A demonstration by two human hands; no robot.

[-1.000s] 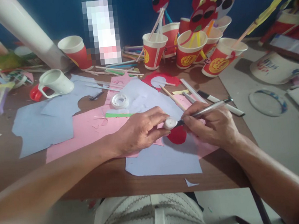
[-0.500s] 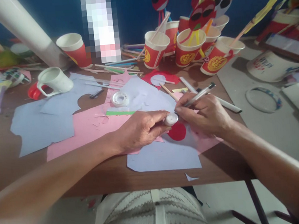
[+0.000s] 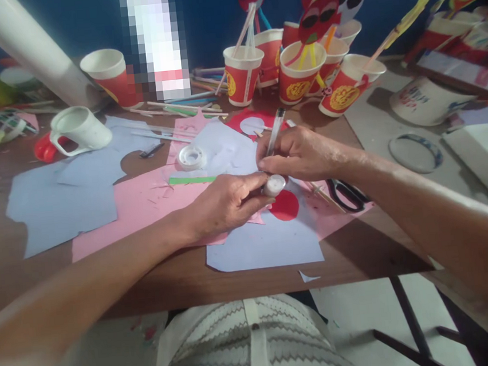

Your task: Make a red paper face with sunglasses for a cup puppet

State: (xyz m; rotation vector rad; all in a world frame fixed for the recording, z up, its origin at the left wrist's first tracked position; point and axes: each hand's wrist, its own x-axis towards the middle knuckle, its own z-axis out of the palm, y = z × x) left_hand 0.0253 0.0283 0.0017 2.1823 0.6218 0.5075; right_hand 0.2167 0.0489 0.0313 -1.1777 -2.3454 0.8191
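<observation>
My left hand [image 3: 224, 203] pinches a small white round cap [image 3: 274, 185] against the paper near the table's front. A red paper circle [image 3: 284, 205] lies just below it on a pale blue sheet [image 3: 267, 244]. My right hand [image 3: 297, 153] grips a silver pen [image 3: 275, 131] held nearly upright, its tip hidden by the fingers, down beside the cap. Black-handled scissors [image 3: 346, 193] lie on pink paper to the right of both hands.
A tape roll [image 3: 191, 157] and a green strip [image 3: 192, 180] lie left of the hands. A white mug [image 3: 79, 128] stands at the left. Several red paper cups [image 3: 298, 80] with mask sticks crowd the back. The table's front edge [image 3: 254, 288] is close.
My right hand swung the pen from lying nearly flat, pointing right, to almost upright, and shifted left over the cap. The scissors came into sight. My left hand kept its hold.
</observation>
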